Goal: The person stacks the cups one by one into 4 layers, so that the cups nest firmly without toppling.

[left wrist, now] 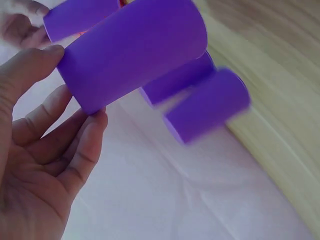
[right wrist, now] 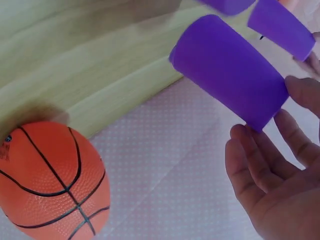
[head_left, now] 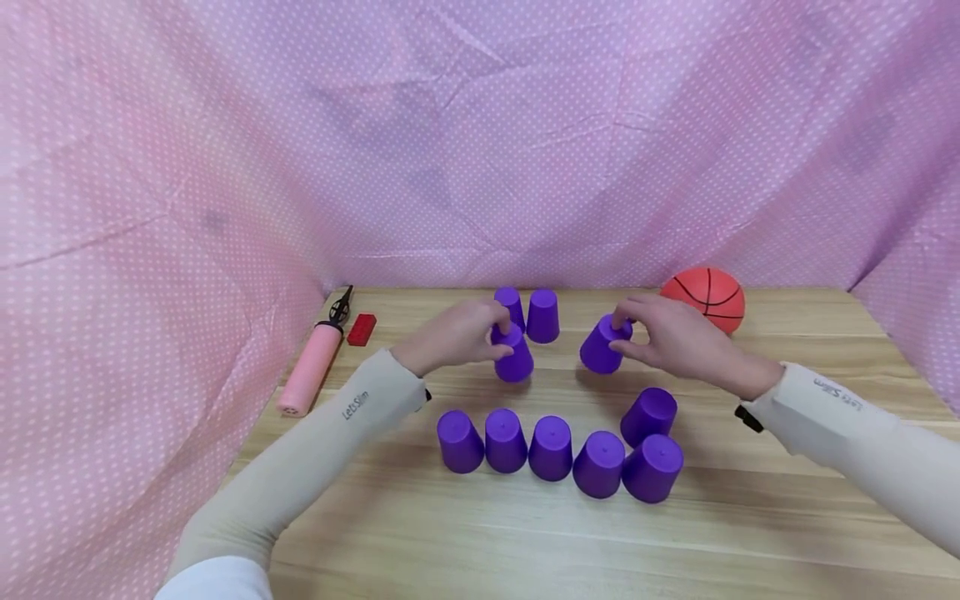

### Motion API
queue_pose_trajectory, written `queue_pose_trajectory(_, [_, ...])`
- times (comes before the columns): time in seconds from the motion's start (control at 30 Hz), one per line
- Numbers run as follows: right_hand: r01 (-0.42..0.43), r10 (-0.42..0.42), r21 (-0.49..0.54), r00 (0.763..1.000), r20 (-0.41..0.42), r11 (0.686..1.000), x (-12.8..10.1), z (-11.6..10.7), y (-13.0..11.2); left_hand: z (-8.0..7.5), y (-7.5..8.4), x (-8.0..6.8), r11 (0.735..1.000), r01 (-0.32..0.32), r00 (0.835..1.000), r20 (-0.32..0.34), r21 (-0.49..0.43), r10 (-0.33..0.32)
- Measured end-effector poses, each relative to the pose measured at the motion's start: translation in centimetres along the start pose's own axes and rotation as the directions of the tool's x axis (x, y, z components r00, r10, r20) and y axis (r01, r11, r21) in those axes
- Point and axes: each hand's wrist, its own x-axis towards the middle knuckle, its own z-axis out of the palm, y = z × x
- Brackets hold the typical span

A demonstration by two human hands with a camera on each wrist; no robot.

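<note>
Left hand pinching an upturned purple cup near its closed end, thumb and fingertips curled round it, cup lifted just clear of the wooden table. Right hand doing the same with a second purple cup, tilted, fingertips gripping the closed base. Judging from this, mid-stack: both cups being carried at once, apparently toward or away from a build. Next move probably calling for lowering each cup squarely, rim down, without knocking the neighbours.

Standing just behind the left hand, two more purple cups side by side. Nearer the person, a curved row of upturned cups, each touching the next, with one more set just behind its right end. Far right, an orange basketball against the pink dotted cloth. Far left, a pink pump and a small red brick.

Left wrist view showing the thumb pressed on the cup wall and palm open beneath, hidden from the head view. Right wrist view showing loosely extended fingers under the cup and the ball close by; neither showing the front row.
</note>
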Motion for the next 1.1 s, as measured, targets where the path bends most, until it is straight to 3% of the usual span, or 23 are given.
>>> queue_pose_trajectory(0.17, [-0.063,0.062,0.018,0.998,0.003,0.998,1.6,0.5,1.5,-0.4,-3.5,-0.6,0.99,0.113,0.991,-0.061,-0.084,-0.118])
queue_pose_trajectory(0.37, [-0.116,0.115,0.058,0.993,0.031,0.991,3.7,1.8,3.4,-0.6,-7.5,-0.8,0.947,0.29,0.948,-0.096,-0.135,-0.304])
queue_pose_trajectory(0.5, [-0.133,0.128,0.064,0.989,0.068,0.989,5.2,3.1,4.6,-0.2,-9.6,-0.5,0.918,0.371,0.92,-0.08,-0.144,-0.384])
queue_pose_trajectory(0.67, [-0.163,0.157,0.066,0.983,0.093,0.984,6.6,4.5,5.5,0.9,-11.2,0.0,0.893,0.425,0.898,-0.05,-0.149,-0.436])
queue_pose_trajectory(0.77, [-0.174,0.166,0.072,0.981,0.101,0.982,7.2,5.0,5.6,1.4,-11.6,0.4,0.888,0.433,0.895,-0.042,-0.156,-0.444])
queue_pose_trajectory(1.0, [-0.153,0.142,0.091,0.984,0.112,0.984,7.8,5.4,5.5,2.5,-11.8,1.5,0.913,0.368,0.923,-0.051,-0.176,-0.382])
queue_pose_trajectory(1.1, [-0.15,0.138,0.097,0.983,0.119,0.984,8.0,5.6,5.5,2.8,-11.7,1.8,0.916,0.361,0.925,-0.055,-0.175,-0.375])
